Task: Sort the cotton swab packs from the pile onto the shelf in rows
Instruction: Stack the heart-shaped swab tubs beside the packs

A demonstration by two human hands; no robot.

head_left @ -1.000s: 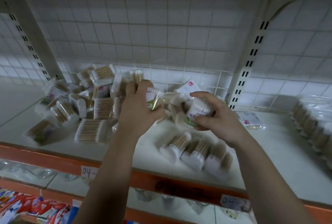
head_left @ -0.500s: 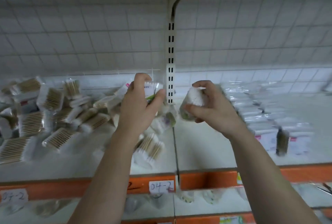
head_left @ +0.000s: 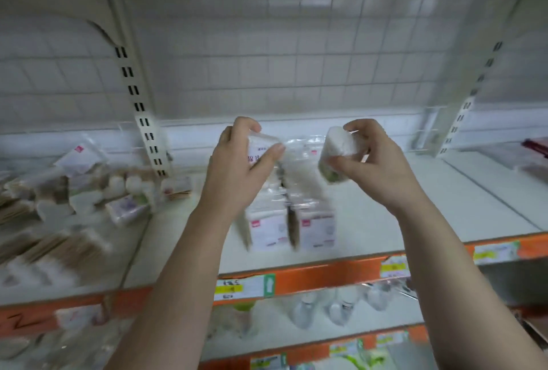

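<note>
Little is legible for you here. The pack (head_left: pixel 262 148) in your left hand (head_left: pixel 237 175) carries dark Chinese characters, too blurred to read. The price tags (head_left: pixel 229 289) on the orange shelf edge (head_left: pixel 326 276) are unreadable; a green tag (head_left: pixel 269 285) shows a white upward arrow.

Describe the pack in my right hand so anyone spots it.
Find the white shelf with the orange edge. Above it, the right hand holds a swab pack. Unlike the flat printed pack in the left hand, it is a white cylinder, greenish at one end.
</note>
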